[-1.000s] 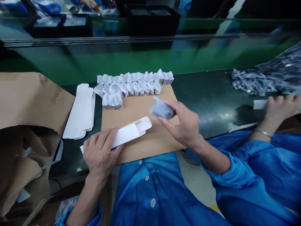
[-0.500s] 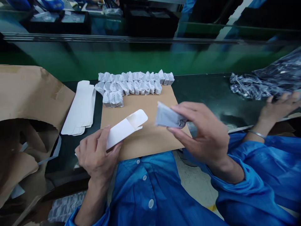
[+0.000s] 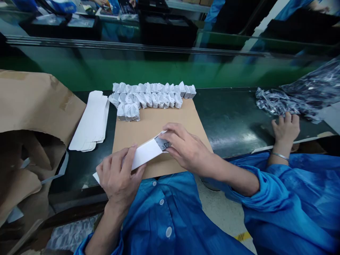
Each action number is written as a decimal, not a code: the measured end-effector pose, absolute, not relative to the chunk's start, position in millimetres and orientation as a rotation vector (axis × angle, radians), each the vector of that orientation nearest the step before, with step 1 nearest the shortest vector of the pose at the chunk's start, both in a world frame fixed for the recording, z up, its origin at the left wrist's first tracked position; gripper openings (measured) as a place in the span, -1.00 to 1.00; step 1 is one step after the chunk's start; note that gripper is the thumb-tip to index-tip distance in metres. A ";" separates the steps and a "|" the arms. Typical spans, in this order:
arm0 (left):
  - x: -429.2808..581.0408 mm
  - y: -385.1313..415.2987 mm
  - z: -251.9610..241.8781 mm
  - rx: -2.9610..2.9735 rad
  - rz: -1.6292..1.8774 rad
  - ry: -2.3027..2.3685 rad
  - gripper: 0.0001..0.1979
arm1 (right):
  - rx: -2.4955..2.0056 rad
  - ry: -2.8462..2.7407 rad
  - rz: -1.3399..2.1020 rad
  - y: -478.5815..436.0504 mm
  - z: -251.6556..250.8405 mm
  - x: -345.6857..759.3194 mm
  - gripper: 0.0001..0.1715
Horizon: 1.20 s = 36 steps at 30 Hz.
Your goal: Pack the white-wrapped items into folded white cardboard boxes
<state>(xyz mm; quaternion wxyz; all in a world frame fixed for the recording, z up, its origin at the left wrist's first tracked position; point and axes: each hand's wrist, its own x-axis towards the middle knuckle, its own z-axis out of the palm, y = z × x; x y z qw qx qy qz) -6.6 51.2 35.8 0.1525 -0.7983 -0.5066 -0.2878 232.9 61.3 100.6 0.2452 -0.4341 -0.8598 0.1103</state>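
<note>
A narrow white box [image 3: 146, 154] is in my left hand [image 3: 118, 173], tilted up to the right, with fingers wrapped round its lower part. My right hand [image 3: 186, 148] pinches a grey wrapped packet [image 3: 162, 143] with dark printing, partly inside the box's upper right end. Both are above a brown cardboard sheet [image 3: 148, 125]. Rows of small white wrapped packets [image 3: 151, 100] stand along the sheet's back edge. A stack of flat white cartons [image 3: 90, 122] lies left of the sheet.
A large torn cardboard box [image 3: 32, 102] stands at the left. Clear plastic bags [image 3: 281, 101] lie at the right, with another person's hand [image 3: 287, 129] touching them. A green partition [image 3: 159, 69] runs behind the dark table [image 3: 223, 117]. More wrapped items [image 3: 70, 232] sit below at the lower left.
My right hand has moved left with the grey packet, which now sits partly in the white box's end. The box has shifted slightly right. The other person's hand has moved left.
</note>
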 end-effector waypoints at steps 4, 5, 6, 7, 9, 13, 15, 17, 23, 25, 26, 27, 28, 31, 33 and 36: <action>-0.2 52.1 31.5 -2.304 -0.840 -1.454 -0.54 | -1.109 -2.133 0.687 53.2 92.6 219.9 -0.46; 3.8 50.7 29.8 -2.314 -0.832 -1.462 -0.56 | -1.098 -2.063 0.848 52.6 90.4 215.5 -0.40; 9.1 48.7 28.3 -2.319 -0.826 -1.483 -0.57 | -1.116 -1.994 0.967 53.0 88.4 211.3 -0.34; 15.3 46.7 27.6 -2.326 -0.823 -1.513 -0.57 | -1.166 -1.928 1.027 54.5 86.9 208.3 -0.31; 26.9 45.6 29.9 -2.380 -0.826 -1.539 -0.55 | -1.289 -1.809 0.998 61.7 87.2 211.5 -0.39; 14.3 71.9 47.9 -2.433 -0.914 -1.528 -0.38 | -1.464 -1.674 0.826 98.0 107.4 285.1 -0.56; -17.8 101.4 55.8 -2.210 -0.939 -1.798 -0.33 | -1.585 -1.698 0.688 123.8 121.5 348.3 -0.54; -55.7 135.8 56.2 -2.038 -0.761 -2.181 -0.36 | -1.732 -1.760 0.589 147.1 129.6 406.9 -0.60; -105.9 195.3 33.9 -1.985 -0.724 -2.429 -0.59 | -2.057 -1.930 0.196 171.0 103.9 439.8 -0.91; -105.3 193.3 35.8 -1.935 -0.846 -2.409 -0.60 | -1.993 -1.911 0.046 162.8 91.4 407.0 -0.86; -103.5 189.4 39.5 -1.907 -0.918 -2.393 -0.60 | -1.950 -1.918 0.001 155.3 86.3 384.9 -0.81; -99.8 183.8 44.4 -1.887 -0.995 -2.374 -0.61 | -1.894 -1.934 0.016 145.9 82.1 359.4 -0.76; -93.5 176.6 49.9 -1.878 -1.074 -2.355 -0.61 | -1.830 -1.953 0.068 135.1 78.7 331.1 -0.71; -54.5 143.5 61.0 -1.993 -1.296 -2.313 -0.64 | -1.429 -1.855 0.689 106.1 73.4 239.8 -0.37; -20.4 112.3 59.4 -2.220 -1.384 -2.290 -0.67 | -1.186 -1.608 0.969 99.1 73.8 191.5 -0.15; 6.8 68.3 49.9 -2.665 -1.423 -2.252 -0.72 | -1.046 -1.476 1.154 102.1 80.1 167.9 -0.28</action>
